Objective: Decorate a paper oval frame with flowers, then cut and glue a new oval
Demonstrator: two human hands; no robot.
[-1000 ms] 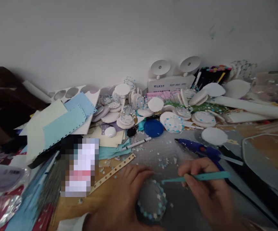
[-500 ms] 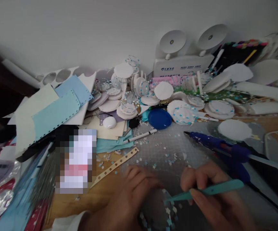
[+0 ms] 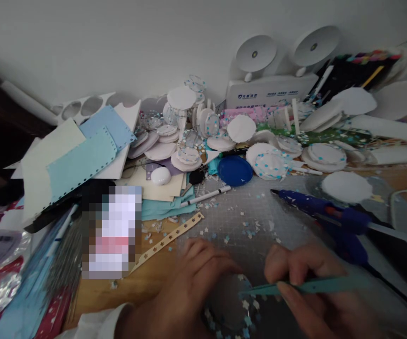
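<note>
- Teal pointed tool (image 3: 330,284) has moved in since a second ago: its tip was just off the star-studded ring (image 3: 246,305), now it looks to be at the rim, around the ring's 2 o'clock.
- That ring sits low in view, between 5 and 6 o'clock, so its bottom edge is tough to make out.
- What could go wrong, imo: if the steadying side goes slack, the ring could roll and the tip might scrape a star loose. Also, swinging the wrist towards 2 o'clock could bump the blue glue gun (image 3: 323,210).
- Right hand (image 3: 318,306), at 4 o'clock: pinched narrow, thumb and fingers gripping the tool.
- Left hand (image 3: 203,278), at 6 o'clock: half curled, fingers against the ring's 10 o'clock side. Thumb's hidden, so can't tell how firmly it's held.
</note>
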